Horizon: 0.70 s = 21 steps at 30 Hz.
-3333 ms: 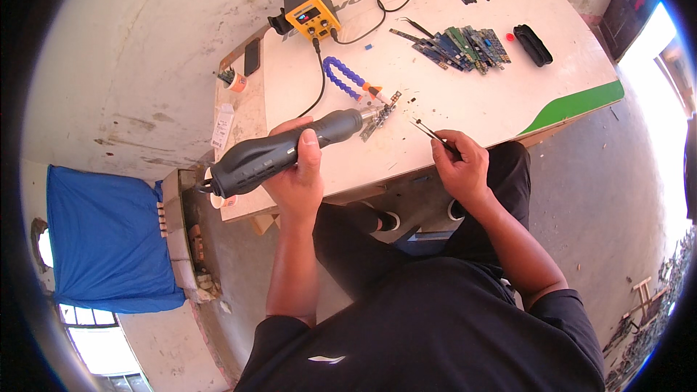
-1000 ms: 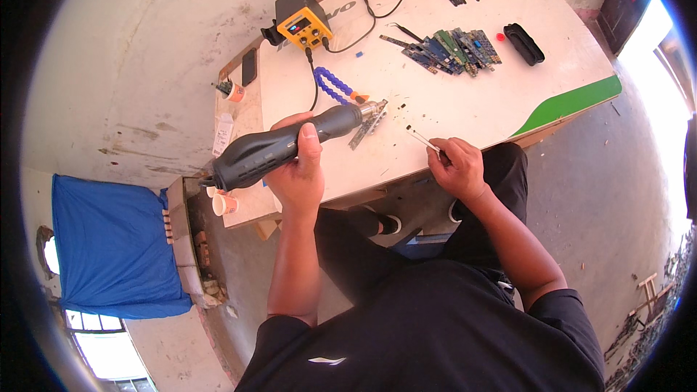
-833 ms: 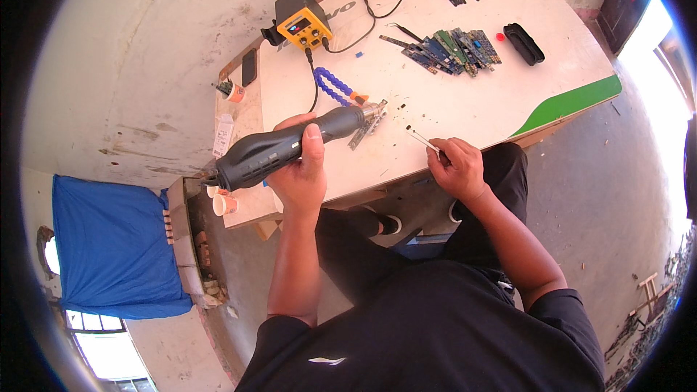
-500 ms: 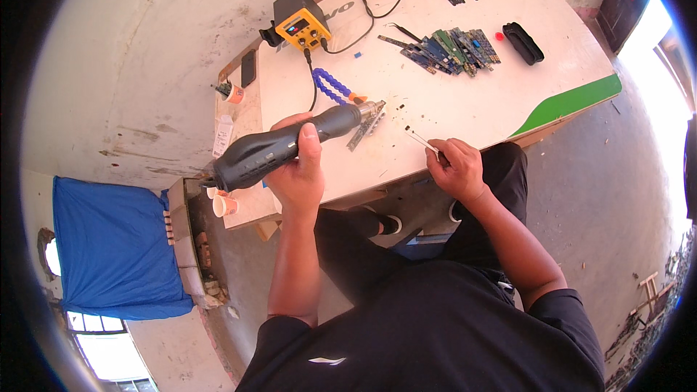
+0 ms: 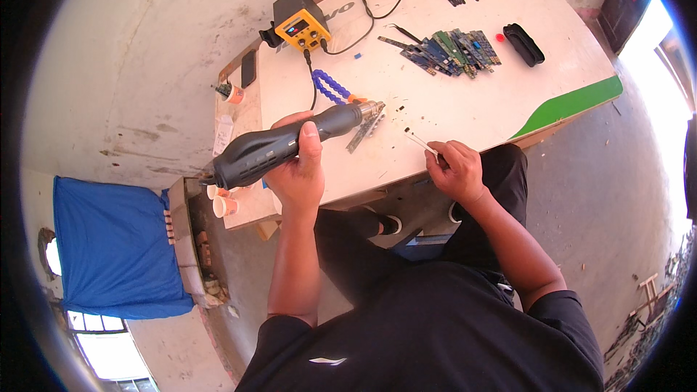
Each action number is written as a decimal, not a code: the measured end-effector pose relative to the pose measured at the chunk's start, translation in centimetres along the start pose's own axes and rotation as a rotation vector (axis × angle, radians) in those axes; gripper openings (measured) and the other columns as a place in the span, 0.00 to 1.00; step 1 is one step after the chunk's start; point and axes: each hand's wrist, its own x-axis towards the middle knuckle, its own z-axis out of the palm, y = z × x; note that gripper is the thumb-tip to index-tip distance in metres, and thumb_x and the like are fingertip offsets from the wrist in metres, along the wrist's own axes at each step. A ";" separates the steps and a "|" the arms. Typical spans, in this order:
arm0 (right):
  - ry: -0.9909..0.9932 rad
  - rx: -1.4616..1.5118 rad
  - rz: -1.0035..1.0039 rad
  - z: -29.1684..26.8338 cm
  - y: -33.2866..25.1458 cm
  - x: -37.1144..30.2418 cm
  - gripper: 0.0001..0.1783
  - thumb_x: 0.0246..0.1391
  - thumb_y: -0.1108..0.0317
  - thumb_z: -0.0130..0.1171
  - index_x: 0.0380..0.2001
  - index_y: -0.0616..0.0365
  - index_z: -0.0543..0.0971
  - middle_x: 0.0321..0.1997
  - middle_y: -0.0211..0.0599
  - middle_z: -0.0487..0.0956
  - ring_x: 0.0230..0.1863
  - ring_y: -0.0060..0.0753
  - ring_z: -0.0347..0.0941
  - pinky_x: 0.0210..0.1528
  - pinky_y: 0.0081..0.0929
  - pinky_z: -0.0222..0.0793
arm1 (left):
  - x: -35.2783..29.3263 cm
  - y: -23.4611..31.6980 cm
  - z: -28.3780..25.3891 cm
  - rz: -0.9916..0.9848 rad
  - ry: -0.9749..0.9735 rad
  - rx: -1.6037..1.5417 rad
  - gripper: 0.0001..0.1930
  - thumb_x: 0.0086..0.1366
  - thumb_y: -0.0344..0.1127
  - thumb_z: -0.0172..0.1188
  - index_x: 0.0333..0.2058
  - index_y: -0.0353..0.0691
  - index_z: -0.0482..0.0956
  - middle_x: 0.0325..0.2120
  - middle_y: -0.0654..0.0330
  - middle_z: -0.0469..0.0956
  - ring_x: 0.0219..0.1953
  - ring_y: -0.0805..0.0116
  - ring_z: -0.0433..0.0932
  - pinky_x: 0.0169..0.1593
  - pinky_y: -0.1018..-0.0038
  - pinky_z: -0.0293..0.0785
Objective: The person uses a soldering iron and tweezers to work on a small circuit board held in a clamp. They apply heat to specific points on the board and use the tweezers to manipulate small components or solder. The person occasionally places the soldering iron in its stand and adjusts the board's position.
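Left hand (image 5: pixel 296 178) is grasping the black heat gun (image 5: pixel 272 147) around its middle: thumb is lying across the near side, pointing away from the body, while the other fingers are wrapping underneath and showing at the far edge. Left forearm is standing nearly straight up from the lower edge, wrist roughly in line. Gun is slanting, rear end low at left, metal nozzle (image 5: pixel 372 108) pointing right over the upper end of a narrow board (image 5: pixel 365 131); contact cannot be told. Board is lying on the white table (image 5: pixel 465 110), just below the blue hose (image 5: pixel 332 86). Right hand (image 5: pixel 457 170) is pinching the tweezers (image 5: pixel 421 142) between thumb and forefinger, remaining fingers curling into the palm. Right forearm is slanting up and leftward from the lower right, elbow bending beside the torso. Tweezer tips are pointing up-left, meeting a small dark chip (image 5: pixel 407 130); whether they are clamping it cannot be told. Board pile (image 5: pixel 461 52) is lying well beyond the right hand.
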 end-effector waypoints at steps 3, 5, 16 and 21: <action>-0.003 0.005 0.001 0.0 0.0 0.0 0.06 0.54 0.75 0.71 0.36 0.58 0.85 0.20 0.32 0.74 0.21 0.35 0.73 0.26 0.34 0.71 | -0.2 0.1 0.2 0.001 0.004 -0.015 0.13 0.74 0.36 0.68 0.47 0.30 0.84 0.34 0.62 0.82 0.33 0.77 0.76 0.40 0.78 0.75; -0.005 0.005 0.001 -0.1 0.0 0.0 0.06 0.54 0.75 0.71 0.36 0.58 0.85 0.20 0.32 0.74 0.20 0.35 0.73 0.26 0.34 0.71 | -0.3 0.2 0.1 -0.006 0.003 -0.014 0.13 0.74 0.36 0.68 0.47 0.30 0.84 0.34 0.62 0.82 0.33 0.77 0.76 0.40 0.78 0.75; -0.004 0.020 0.003 -0.2 -0.1 0.1 0.06 0.55 0.75 0.71 0.36 0.59 0.85 0.20 0.33 0.74 0.21 0.36 0.74 0.27 0.34 0.71 | 0.1 0.3 -0.1 0.005 -0.002 0.027 0.13 0.74 0.37 0.68 0.47 0.31 0.84 0.34 0.63 0.81 0.32 0.78 0.75 0.38 0.78 0.74; -0.004 0.014 0.003 -0.2 -0.1 0.1 0.06 0.55 0.75 0.71 0.37 0.59 0.86 0.20 0.33 0.75 0.21 0.36 0.74 0.28 0.34 0.72 | -0.2 0.3 0.1 0.011 -0.010 0.029 0.13 0.73 0.36 0.68 0.47 0.30 0.85 0.34 0.63 0.81 0.32 0.78 0.75 0.39 0.78 0.74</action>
